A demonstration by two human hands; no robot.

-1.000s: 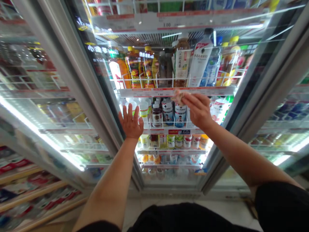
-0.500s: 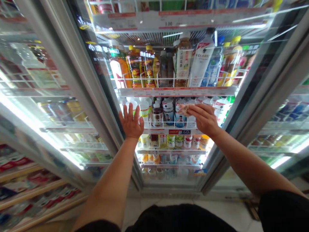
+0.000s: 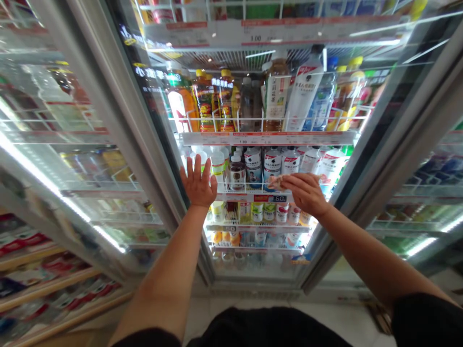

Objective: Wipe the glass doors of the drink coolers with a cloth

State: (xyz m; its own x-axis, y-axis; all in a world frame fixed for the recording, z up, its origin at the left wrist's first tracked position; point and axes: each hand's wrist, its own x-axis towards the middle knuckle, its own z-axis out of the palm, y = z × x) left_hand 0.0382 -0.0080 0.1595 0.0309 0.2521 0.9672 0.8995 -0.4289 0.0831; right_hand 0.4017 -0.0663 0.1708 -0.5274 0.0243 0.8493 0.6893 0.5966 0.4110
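Note:
A closed glass door [image 3: 253, 267] of an upright drinks fridge stands in front of me. My left hand [image 3: 199, 185] lies flat with spread fingers against the left part of the glass, near the door frame. On the right, my right hand [image 3: 307, 193] presses a crumpled pinkish cloth [image 3: 277, 182] to the glass, its fingers closed over it. Most of the cloth is hidden under the palm. Behind the glass, at hand height, are a dark bottle [image 3: 237, 172] and several white-labelled bottles [image 3: 272, 161].
Metal door frames [image 3: 144, 120] run down both sides. Inside, a price rail [image 3: 267, 139] fronts a shelf of taller bottles, with cups [image 3: 269, 212] lower down. A wooden-edged shelf [image 3: 50, 282] of packets is at lower left. Pale floor tiles [image 3: 206, 313] show below.
My right hand has moved down the glass with the cloth, uncovering bottle labels above it. My left hand stays in place on the door. The view has shifted slightly.

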